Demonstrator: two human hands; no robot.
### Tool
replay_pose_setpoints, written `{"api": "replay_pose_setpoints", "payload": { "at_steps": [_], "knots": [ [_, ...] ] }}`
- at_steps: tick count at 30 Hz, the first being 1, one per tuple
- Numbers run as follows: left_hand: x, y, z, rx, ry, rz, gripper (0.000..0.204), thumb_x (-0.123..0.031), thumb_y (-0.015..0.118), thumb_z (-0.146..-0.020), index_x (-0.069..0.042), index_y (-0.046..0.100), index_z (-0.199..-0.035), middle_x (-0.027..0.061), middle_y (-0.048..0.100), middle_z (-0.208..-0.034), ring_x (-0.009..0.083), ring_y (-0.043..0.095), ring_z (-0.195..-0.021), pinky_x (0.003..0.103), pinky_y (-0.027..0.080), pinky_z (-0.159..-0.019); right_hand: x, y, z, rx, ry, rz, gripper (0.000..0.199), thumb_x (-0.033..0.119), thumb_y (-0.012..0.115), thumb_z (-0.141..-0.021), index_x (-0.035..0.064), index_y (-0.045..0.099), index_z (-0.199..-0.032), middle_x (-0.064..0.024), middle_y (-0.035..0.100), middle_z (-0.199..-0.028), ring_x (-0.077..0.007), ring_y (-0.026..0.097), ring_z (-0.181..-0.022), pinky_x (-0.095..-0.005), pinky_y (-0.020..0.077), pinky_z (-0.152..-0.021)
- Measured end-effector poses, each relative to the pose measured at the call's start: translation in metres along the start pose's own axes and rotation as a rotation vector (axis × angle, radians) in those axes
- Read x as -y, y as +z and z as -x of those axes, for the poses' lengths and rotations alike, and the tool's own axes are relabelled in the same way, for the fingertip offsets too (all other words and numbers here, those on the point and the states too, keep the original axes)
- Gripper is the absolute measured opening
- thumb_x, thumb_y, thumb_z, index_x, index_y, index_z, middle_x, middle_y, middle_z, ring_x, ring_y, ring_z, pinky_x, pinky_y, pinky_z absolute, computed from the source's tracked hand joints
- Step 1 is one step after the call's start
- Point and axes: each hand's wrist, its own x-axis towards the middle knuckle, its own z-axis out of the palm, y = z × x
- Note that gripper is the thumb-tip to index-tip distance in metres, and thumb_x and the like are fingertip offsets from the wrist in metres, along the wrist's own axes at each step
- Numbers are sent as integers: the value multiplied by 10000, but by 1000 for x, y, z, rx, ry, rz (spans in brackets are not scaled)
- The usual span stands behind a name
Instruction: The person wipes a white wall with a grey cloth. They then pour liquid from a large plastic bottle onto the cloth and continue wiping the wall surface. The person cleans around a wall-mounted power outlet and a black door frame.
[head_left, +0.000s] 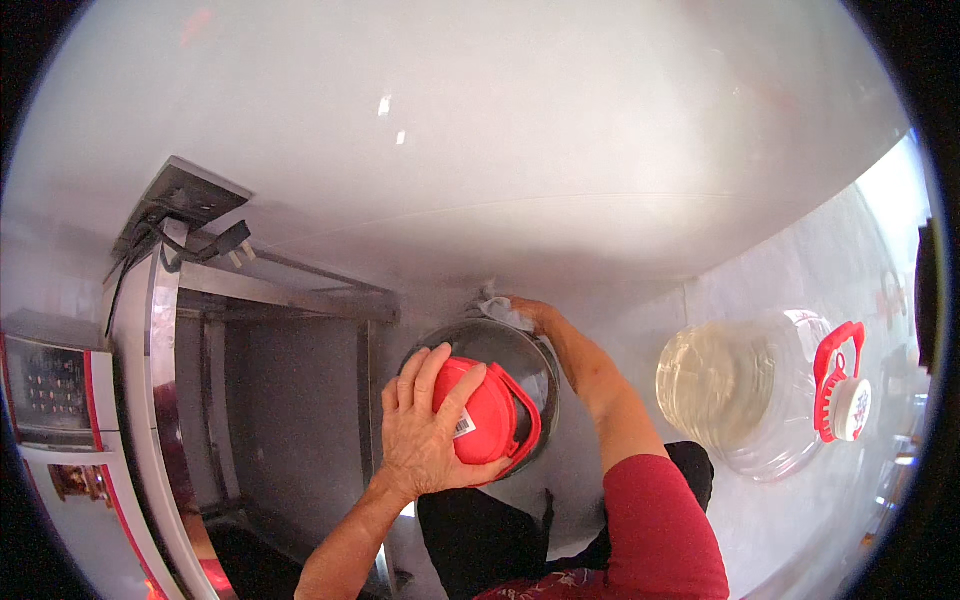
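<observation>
My left hand (425, 440) spans a red round plastic container (482, 412) from above, fingers and thumb gripping its sides. This container has a pale barcode label and a loop handle on its right side. It is over a dark, round, wide vessel (548, 375), whose rim shows around it; whether the two touch I cannot tell. My right hand (527, 308) reaches past the vessel's far side and grips a crumpled whitish cloth (503, 312) low against the wall. Its fingertips are mostly hidden.
At the right lies a large clear jug (740, 390) of pale yellow liquid, with a red handle and white cap. A metal-framed stand (160, 390) is at the left. Above it, a black plug (235, 240) hangs by a wall socket (185, 195). A pale wall (520, 130) rises behind.
</observation>
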Motion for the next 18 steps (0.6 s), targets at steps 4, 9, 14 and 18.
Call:
{"api": "replay_pose_setpoints", "payload": {
  "at_steps": [4,9,14,18],
  "knots": [
    [4,3,2,-15,-18,1,978,-481,826,-485,-153,445,-1324,207,330,-1403,436,335,-1268,554,295,-1012,-18,15,44,-183,-27,-131,481,332,575,-912,87,496,-1318,-68,572,-1235,-165,511,-1146,-311,418,-975],
    [-2,1,2,-43,9,-11,950,-482,814,-509,-141,458,-1321,205,343,-1392,417,341,-1271,547,298,-1005,-53,45,88,-544,-282,-369,520,443,529,-926,103,501,-1319,-72,588,-1230,-185,532,-1136,-361,412,-990],
    [0,4,6,-65,14,-21,942,-499,797,-539,-161,444,-1344,184,323,-1399,386,311,-1289,525,301,-979,-113,84,98,-1160,-126,-604,546,445,422,-945,65,417,-1338,-139,497,-1303,-265,470,-1193,-413,355,-1024],
    [-2,4,9,-55,15,-57,982,-475,803,-533,-146,397,-1364,177,304,-1407,387,303,-1291,529,294,-1006,-84,152,120,-1422,-100,-429,397,262,384,-965,-29,425,-1231,-209,508,-1192,-305,485,-1103,-397,378,-963]
  ]
}}
